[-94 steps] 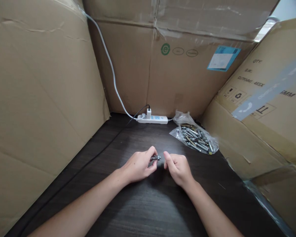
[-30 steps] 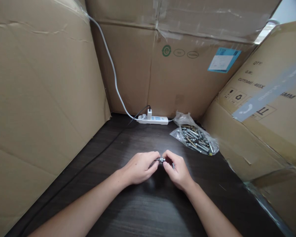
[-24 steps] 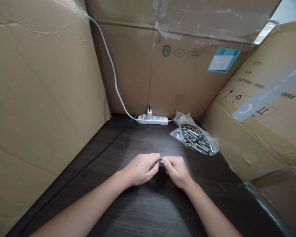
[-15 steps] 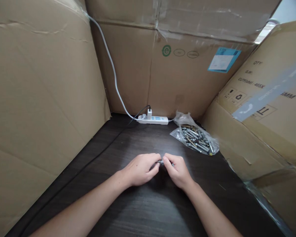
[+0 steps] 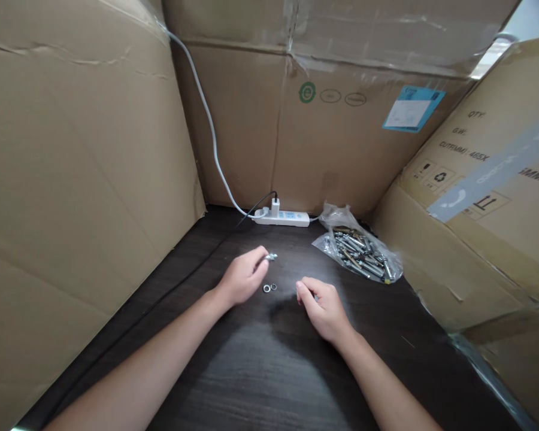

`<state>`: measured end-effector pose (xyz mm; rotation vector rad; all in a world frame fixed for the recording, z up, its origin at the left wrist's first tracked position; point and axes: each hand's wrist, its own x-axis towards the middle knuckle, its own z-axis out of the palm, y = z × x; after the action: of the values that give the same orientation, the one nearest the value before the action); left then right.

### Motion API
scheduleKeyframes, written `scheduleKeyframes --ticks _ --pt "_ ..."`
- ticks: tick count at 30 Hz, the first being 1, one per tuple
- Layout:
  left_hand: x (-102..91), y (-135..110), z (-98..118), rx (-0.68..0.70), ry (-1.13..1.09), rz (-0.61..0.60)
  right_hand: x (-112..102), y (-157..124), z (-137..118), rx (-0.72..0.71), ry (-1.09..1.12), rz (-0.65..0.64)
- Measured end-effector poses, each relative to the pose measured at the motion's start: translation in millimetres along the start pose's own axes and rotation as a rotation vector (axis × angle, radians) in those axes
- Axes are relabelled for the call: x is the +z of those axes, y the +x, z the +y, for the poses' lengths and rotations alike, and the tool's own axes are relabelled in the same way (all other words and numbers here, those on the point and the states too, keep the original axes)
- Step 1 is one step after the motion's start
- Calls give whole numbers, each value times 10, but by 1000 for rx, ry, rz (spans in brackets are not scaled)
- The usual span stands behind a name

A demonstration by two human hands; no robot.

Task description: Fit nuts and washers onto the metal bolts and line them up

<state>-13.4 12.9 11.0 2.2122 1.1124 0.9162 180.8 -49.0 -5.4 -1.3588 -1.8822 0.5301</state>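
My left hand [image 5: 245, 276] is closed around a silver metal bolt [image 5: 272, 257]. Only the bolt's end sticks out past the thumb and fingers; the rest is hidden in the hand. Just below and right of that hand, a flat washer [image 5: 266, 288] and a thinner ring-shaped washer [image 5: 273, 287] lie side by side on the dark tabletop [image 5: 260, 371]. Further right, my right hand [image 5: 323, 306] is held above the table with its fingers curled and thumb pressed against them. A small glint shows between those fingers, too little to name.
A clear plastic bag [image 5: 393, 263] of metal bolts lies at the back right. Behind the hands is a white power strip [image 5: 302, 219] with a plugged-in adapter [image 5: 275, 208]. A black cable [image 5: 179, 281] runs down the left. Cardboard boxes [image 5: 233, 108] wall in three sides.
My hands have come apart. The left has moved away and left with the bolt, while the right stays nearly in place. Two washers now show on the table between them.
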Motion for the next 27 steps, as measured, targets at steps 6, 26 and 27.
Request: scheduleKeyframes --ticks 6,26,27 --pt "44 72 -257 -165 -397 169 50 8 -79 -61 -122 -1" --pt "139 -35 59 -47 -192 -32 52 248 -9 42 137 91" --pt "125 -38 43 -44 -65 -31 -70 288 90 38 62 136"
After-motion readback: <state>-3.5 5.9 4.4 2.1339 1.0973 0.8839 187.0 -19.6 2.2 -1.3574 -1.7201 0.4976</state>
